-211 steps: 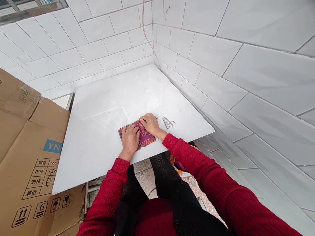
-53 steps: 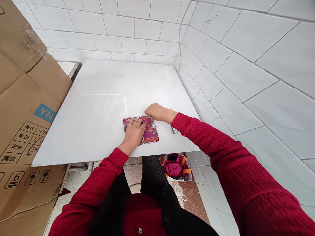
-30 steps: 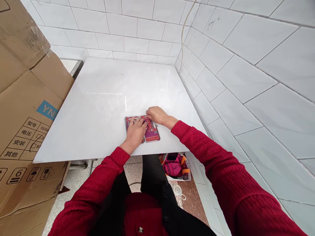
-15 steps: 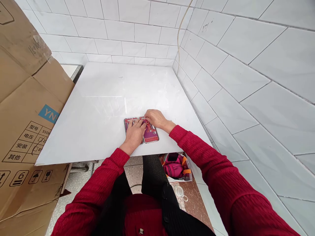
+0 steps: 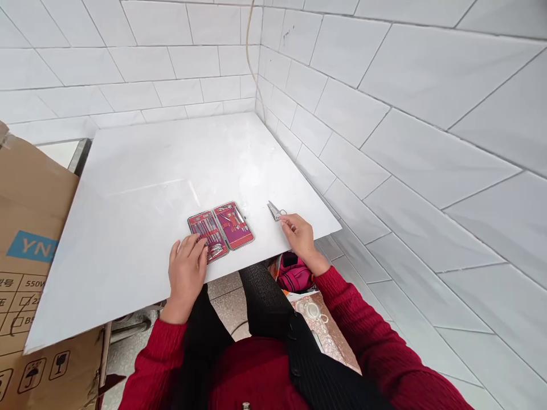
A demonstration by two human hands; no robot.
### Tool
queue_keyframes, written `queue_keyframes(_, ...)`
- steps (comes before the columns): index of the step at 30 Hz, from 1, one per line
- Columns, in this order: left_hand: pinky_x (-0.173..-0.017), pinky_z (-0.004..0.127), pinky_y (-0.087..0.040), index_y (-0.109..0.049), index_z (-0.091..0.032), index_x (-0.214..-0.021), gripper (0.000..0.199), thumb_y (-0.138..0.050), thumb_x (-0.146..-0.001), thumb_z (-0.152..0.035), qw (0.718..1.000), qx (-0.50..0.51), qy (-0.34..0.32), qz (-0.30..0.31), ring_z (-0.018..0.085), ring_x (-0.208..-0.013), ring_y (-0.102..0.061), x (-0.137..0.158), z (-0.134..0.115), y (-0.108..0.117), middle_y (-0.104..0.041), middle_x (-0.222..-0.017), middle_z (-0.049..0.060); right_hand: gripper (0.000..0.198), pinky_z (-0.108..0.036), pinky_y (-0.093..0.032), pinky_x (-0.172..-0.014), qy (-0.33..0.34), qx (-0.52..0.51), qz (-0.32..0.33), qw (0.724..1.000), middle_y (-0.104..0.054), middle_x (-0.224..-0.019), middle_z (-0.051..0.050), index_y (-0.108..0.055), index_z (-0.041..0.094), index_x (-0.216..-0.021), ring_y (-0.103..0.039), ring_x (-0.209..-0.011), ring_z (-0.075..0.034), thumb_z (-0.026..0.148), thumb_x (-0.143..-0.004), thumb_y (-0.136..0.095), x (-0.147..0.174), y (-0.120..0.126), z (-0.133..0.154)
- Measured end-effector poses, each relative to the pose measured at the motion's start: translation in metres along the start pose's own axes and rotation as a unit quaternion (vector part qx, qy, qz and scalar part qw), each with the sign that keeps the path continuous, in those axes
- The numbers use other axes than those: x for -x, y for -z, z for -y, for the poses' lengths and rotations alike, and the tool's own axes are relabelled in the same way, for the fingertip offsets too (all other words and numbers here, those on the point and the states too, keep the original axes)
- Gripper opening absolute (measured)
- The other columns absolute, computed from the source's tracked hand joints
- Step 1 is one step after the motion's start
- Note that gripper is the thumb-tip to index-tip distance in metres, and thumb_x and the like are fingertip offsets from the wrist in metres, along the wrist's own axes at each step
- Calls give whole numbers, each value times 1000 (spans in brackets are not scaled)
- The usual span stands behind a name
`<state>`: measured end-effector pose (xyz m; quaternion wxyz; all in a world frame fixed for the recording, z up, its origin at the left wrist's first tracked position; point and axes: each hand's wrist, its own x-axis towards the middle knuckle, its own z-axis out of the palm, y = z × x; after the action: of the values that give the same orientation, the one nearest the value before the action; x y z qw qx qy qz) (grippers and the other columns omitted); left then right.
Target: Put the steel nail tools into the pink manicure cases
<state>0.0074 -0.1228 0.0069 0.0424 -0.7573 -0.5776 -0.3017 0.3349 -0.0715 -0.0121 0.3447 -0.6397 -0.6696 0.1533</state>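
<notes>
An open manicure set case [image 5: 236, 234], dark red and purple inside, lies flat near the front edge of the white table. Slim metal tools fill its left half; fewer tools sit in the upper part of the right half. My left hand [image 5: 187, 270] is open, its fingertips over the case's left edge and partly hiding it. To the right of the case, my right hand [image 5: 299, 236] pinches a small pair of scissors [image 5: 273, 211] by the handle end. The blades point up and to the left, just above or touching the table; I cannot tell which.
The white table [image 5: 141, 154] meets tiled walls [image 5: 337, 85] at the back and right. At the left stands a large cardboard box [image 5: 29, 199]. Below the table's front edge are a bag with pink things [image 5: 294, 273] and a white round item [image 5: 311, 310].
My right hand has moved right, off the case, with the scissors in it. My left hand has drawn back to the case's left edge. The view has turned to the right.
</notes>
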Motion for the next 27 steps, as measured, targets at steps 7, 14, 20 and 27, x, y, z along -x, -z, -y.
queue_keyframes(7,-108,49,-47,-68,-21,-119,31,-44,-104,-35,1000,15,2,-21,29,-123,-62,39,11,-1,-69,-127,12,25,-29,-49,-78,-56,7,-48,997,-69,-94,-6,-71,18,-100,-61,-78,-19,27,-94,-49,15,-14,-4)
queue_keyframes(14,-110,49,-46,-67,-21,-120,31,-46,-104,-37,1000,-3,-4,-29,30,-126,-60,39,11,-8,-69,-129,13,22,-27,-50,-77,-96,-65,-22,993,-72,-97,-6,-70,18,-100,-63,-78,-17,27,-93,-51,6,-5,2)
queue_keyframes(20,-110,49,-45,-67,-21,-119,33,-45,-104,-39,999,6,8,-31,30,-127,-60,41,11,-8,-69,-129,14,21,-26,-46,-76,-63,35,20,997,-74,-105,-4,-70,19,-101,-64,-83,-16,34,-95,-57,-28,8,13)
queue_keyframes(27,-111,49,-45,-67,-22,-120,32,-44,-104,-38,1000,-4,3,-22,29,-128,-60,42,10,-7,-69,-128,12,17,-28,-41,-73,-73,236,156,956,-77,-105,-9,-74,16,-98,-68,-96,-22,23,-91,-60,-65,10,39)
